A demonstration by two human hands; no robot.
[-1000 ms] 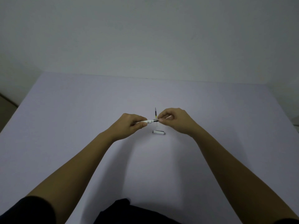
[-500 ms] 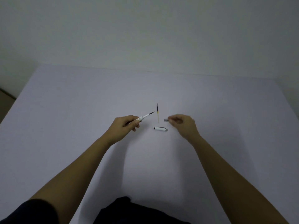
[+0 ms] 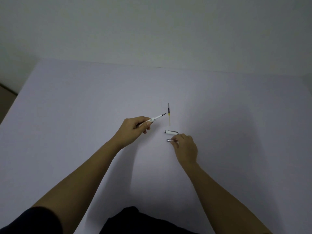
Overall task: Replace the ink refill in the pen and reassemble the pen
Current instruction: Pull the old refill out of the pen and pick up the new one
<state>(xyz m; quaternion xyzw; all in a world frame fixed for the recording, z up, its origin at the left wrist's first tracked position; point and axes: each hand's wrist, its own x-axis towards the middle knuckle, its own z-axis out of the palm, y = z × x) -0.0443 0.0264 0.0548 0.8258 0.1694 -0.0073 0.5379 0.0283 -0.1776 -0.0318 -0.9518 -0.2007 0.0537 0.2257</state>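
Observation:
My left hand (image 3: pixel 135 128) grips the white pen barrel (image 3: pixel 156 118), whose dark refill tip sticks out up and to the right. A spare ink refill (image 3: pixel 169 114), dark at the far end and yellowish at the near end, lies on the table just right of that tip. The white pen cap (image 3: pixel 170 132) with a metal clip lies below it. My right hand (image 3: pixel 185 146) pinches the small grey tip section (image 3: pixel 169 140) low at the table surface, just in front of the cap.
A pale lavender table (image 3: pixel 84 115) stretches wide around the parts. A plain wall (image 3: pixel 152 31) rises behind its far edge. The table's left edge (image 3: pixel 10 108) drops to a darker floor. Dark clothing shows at the bottom.
The grey tip section came off the barrel in my right hand, which moved right and then down toward me, below the cap. My left hand kept the barrel, its refill tip now exposed.

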